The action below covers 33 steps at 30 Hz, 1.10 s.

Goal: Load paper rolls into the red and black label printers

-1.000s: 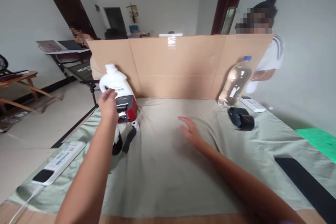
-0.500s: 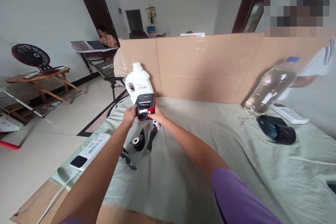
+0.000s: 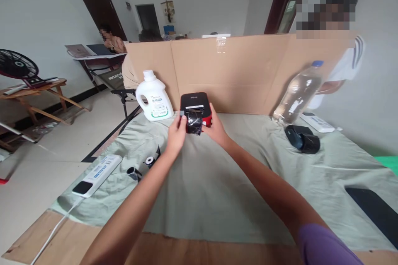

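Observation:
Both of my hands grip a red and black label printer [image 3: 195, 100] from its two sides. My left hand [image 3: 176, 136] pinches the printer's left front corner, thumb on top. My right hand [image 3: 218, 129] wraps round its right side. A shiny black strip [image 3: 195, 122] hangs from the slot in the printer's front. Left of my left forearm lie a small roll with a white core [image 3: 149, 161] and a black tube-like roll [image 3: 133, 173], partly hidden by the arm. A white detergent jug [image 3: 156, 97] stands left of the printer.
Behind the printer rises a cardboard screen [image 3: 236, 72]. At right are a large water bottle [image 3: 298, 89], a dark device with a black roll [image 3: 301, 137], a white power strip [image 3: 317, 123] and a phone [image 3: 374, 211]. Another power strip [image 3: 98, 175] lies left. Two people are beyond the screen.
The printer, held in both hands, has moved right from in front of the jug to beside it. My view has turned slightly to the right.

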Motion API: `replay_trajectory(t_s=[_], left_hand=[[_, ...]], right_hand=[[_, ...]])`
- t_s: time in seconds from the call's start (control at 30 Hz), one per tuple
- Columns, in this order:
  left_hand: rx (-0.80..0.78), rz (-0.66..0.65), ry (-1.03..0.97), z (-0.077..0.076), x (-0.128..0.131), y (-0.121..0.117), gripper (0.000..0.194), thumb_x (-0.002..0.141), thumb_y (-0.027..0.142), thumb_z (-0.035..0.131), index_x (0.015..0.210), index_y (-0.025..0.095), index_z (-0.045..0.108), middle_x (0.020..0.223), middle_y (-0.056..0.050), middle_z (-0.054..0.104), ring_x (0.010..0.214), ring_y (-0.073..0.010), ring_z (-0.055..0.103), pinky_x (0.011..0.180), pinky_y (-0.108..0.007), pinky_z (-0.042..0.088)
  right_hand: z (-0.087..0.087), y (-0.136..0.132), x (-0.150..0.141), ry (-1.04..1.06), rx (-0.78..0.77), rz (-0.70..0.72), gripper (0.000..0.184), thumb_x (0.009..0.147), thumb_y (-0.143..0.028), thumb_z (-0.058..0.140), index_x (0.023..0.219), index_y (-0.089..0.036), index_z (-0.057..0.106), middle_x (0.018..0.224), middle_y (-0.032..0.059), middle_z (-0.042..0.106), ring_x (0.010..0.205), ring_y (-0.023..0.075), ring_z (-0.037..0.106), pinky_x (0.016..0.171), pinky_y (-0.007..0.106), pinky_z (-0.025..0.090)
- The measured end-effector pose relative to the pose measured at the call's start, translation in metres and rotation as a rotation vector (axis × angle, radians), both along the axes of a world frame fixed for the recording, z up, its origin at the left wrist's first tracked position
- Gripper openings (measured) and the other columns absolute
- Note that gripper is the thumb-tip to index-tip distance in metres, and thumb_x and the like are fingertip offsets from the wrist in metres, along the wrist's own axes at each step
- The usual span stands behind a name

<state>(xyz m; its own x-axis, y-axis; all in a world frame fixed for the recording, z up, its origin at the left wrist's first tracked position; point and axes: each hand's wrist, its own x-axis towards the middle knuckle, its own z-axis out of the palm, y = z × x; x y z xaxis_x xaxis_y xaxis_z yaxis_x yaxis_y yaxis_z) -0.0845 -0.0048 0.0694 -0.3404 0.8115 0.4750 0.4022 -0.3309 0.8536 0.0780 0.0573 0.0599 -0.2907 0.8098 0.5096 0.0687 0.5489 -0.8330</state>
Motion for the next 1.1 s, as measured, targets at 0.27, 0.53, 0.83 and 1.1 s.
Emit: replay_trajectory(t_s=[0.27,0.53,0.83,1.1], left_hand=[[-0.107,-0.268,-0.041,-0.064,0.104,-0.046,0.06,0.099,0.048,0.044,0.154,0.023,0.039,0.155,-0.004,0.046,0.144,-0.0209,0.043,0.122,-0.033,0.032],[-0.169,-0.299,-0.072,-0.078,0.116,-0.056,0.06,0.099,0.045,0.044,0.155,0.024,0.037,0.158,-0.003,0.043,0.147,-0.0203,0.038,0.123,-0.034,0.029],[-0.21,-0.316,-0.101,-0.08,0.114,-0.057,0.06,0.1,0.043,0.045,0.156,0.027,0.035,0.161,-0.001,0.037,0.149,-0.021,0.033,0.124,-0.034,0.028],[-0.189,-0.303,-0.165,-0.083,0.108,-0.06,0.055,0.095,0.044,0.055,0.146,0.025,0.05,0.152,-0.006,0.05,0.136,-0.0259,0.052,0.114,-0.037,0.045]], right_hand=[[-0.062,-0.077,0.122,-0.184,0.055,-0.291,0.086,0.081,-0.039,0.067,0.157,-0.028,0.027,0.149,0.0106,0.05,0.132,0.0347,0.052,0.107,0.05,0.048],[-0.086,-0.085,0.136,-0.245,0.092,-0.325,0.091,0.083,-0.034,0.067,0.159,-0.022,0.02,0.154,0.0161,0.043,0.142,0.0367,0.042,0.118,0.055,0.036],[-0.088,-0.092,0.136,-0.243,0.078,-0.347,0.096,0.081,-0.031,0.069,0.16,-0.031,0.014,0.157,0.0127,0.04,0.144,0.0371,0.04,0.12,0.056,0.033],[-0.085,-0.095,0.139,-0.297,0.062,-0.346,0.099,0.081,-0.03,0.069,0.161,-0.029,0.01,0.157,0.0137,0.038,0.145,0.0351,0.038,0.119,0.056,0.033]])
